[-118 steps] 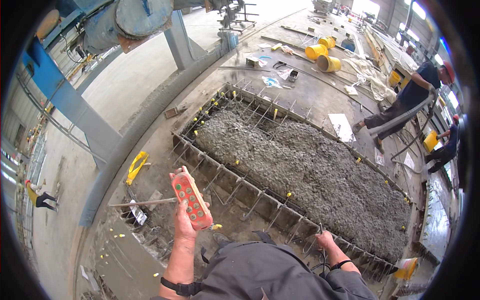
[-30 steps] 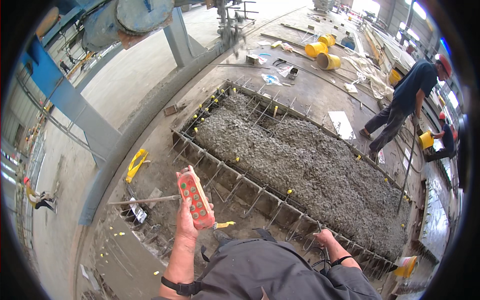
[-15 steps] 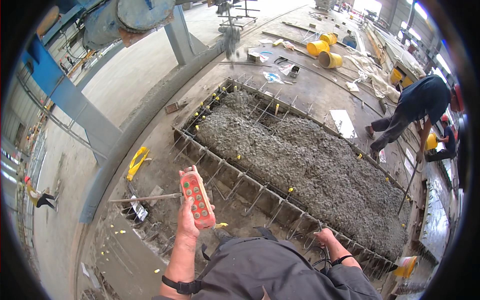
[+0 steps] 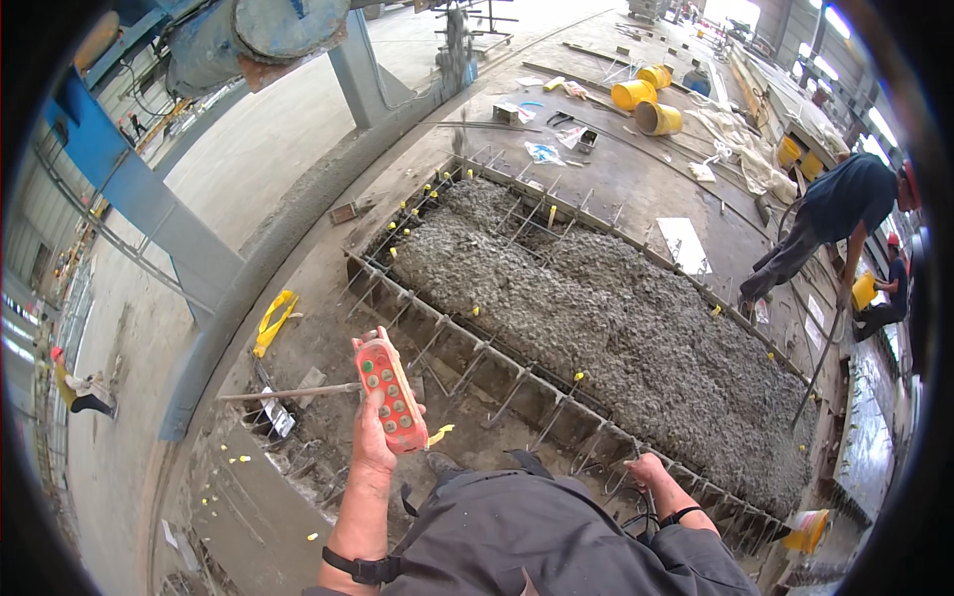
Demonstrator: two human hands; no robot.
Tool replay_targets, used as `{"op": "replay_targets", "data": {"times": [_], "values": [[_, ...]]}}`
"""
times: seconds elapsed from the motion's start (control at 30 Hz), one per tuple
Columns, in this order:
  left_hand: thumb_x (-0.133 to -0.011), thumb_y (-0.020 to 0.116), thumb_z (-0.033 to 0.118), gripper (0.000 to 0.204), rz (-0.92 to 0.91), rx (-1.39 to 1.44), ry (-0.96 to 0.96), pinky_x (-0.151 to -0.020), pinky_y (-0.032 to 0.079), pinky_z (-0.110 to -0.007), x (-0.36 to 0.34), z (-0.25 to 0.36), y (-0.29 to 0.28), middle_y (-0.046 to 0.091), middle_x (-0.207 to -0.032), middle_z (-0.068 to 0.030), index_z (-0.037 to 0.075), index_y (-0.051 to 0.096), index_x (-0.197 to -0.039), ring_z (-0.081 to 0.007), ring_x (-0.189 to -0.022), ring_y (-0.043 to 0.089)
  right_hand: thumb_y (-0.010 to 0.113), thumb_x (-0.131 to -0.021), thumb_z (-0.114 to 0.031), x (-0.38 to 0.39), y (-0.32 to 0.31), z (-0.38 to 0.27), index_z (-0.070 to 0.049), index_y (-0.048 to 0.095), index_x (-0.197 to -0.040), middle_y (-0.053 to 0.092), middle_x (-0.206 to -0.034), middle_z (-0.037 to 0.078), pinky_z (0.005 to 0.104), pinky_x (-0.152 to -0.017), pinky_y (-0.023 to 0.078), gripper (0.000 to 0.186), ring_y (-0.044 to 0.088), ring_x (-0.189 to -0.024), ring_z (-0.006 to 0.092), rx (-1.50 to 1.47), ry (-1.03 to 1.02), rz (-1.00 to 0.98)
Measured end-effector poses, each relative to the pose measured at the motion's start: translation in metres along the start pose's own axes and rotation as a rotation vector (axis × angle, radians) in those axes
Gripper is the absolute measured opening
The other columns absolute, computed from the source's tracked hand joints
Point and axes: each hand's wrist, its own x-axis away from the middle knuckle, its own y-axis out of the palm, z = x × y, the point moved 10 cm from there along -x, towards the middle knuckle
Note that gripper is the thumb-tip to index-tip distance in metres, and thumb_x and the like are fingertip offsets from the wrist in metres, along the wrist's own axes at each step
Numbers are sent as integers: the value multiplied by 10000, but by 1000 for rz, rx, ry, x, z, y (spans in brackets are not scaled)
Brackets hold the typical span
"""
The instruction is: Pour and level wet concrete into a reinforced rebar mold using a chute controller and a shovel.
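Gripping a red-orange, oblong push-button remote [image 4: 392, 389] in the left hand [image 4: 371, 443], on the near side of a long, rectangular metal mould [image 4: 484, 346].
With the right hand [image 4: 649, 470] curled at the mould's near rim; cannot tell whether grasping anything. Filled with coarse, lumpy grey concrete [image 4: 596, 318]; edged with thin metal bars [image 4: 507, 399] jutting into the near-side room. Spaced from a blue-grey steel frame [image 4: 149, 204], left of the mould, by dusty floor [image 4: 323, 273] bearing a crumpled yellow strap [image 4: 270, 328]. Occupied past the mould's far rim by a stooping person in dark clothing [image 4: 848, 202].
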Motion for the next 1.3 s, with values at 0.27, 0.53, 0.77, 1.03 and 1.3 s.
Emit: {"op": "replay_targets", "data": {"times": [0.27,0.53,0.77,1.03,1.3], "values": [[-871,428,303,399,-54,2,14,-586,541,-363,3,4,13,601,-933,-144,-4,484,-1118,-265,-742,633,501,-822,-178,-9,11,-12,-159,627,-952,646,-735,85,342,-570,540,183,657,-684,238,446,-256,33],[-871,415,315,414,-112,69,-24,-617,541,-377,6,1,16,598,-937,-153,2,480,-1135,-277,-745,631,557,-704,-149,-21,18,-7,-112,672,-830,663,-753,79,343,-596,534,174,660,-702,238,500,-293,49],[-879,418,359,429,-124,103,-41,-603,543,-389,9,-2,12,599,-940,-149,16,486,-1126,-276,-748,630,549,-690,-159,-12,23,-21,-89,694,-789,665,-758,103,346,-630,531,189,658,-712,254,802,-406,20],[-872,430,372,439,-168,136,-69,-603,544,-394,15,-5,16,596,-938,-142,14,488,-1119,-270,-766,627,565,-743,-201,-37,30,5,-144,672,-821,657,-721,58,358,-578,504,145,647,-701,239,539,-251,24],[-823,525,326,458,-146,41,-16,-625,546,-404,24,3,17,587,-970,-151,-14,475,-1127,-275,-782,627,492,-841,-412,28,-9,-22,-73,664,-807,636,-674,127,343,-632,494,382,635,-671,251,122,-45,-20]]}}
